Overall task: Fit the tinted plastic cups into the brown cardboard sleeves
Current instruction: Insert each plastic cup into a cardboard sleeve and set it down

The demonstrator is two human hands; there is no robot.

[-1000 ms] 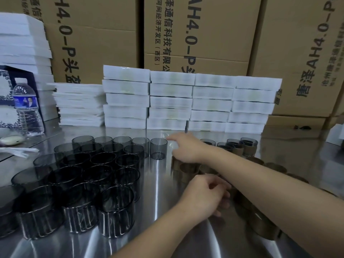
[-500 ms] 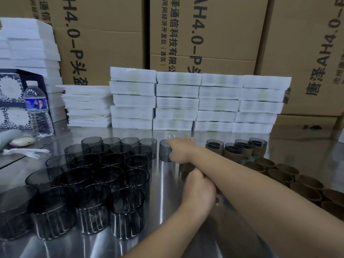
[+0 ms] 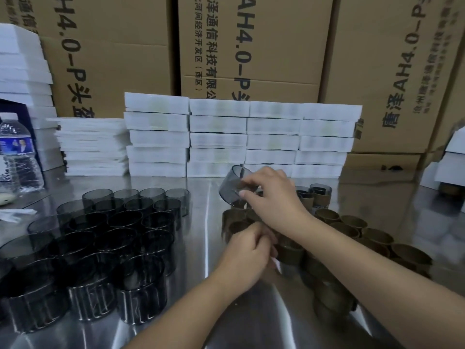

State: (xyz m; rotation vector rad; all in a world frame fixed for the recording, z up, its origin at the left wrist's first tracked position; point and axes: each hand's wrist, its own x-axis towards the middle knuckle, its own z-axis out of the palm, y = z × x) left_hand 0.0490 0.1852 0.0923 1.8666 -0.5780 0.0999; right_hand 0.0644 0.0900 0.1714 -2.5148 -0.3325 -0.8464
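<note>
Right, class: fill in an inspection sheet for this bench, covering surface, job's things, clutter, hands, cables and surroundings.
Surface: shiny steel table, reflective.
Job's things: tinted plastic cups grouped upright on the left; brown cardboard sleeves clustered on the right; a few sleeved cups at the back right.
Clutter: clear plastic water bottle and white paper scrap at the left edge.
Hands: right hand holds one tilted tinted cup above the sleeves; left hand has its fingers curled among the sleeves, its hold hidden.
Cables: nothing seen.
Surroundings: stacked white foam trays; printed brown cartons behind.
</note>
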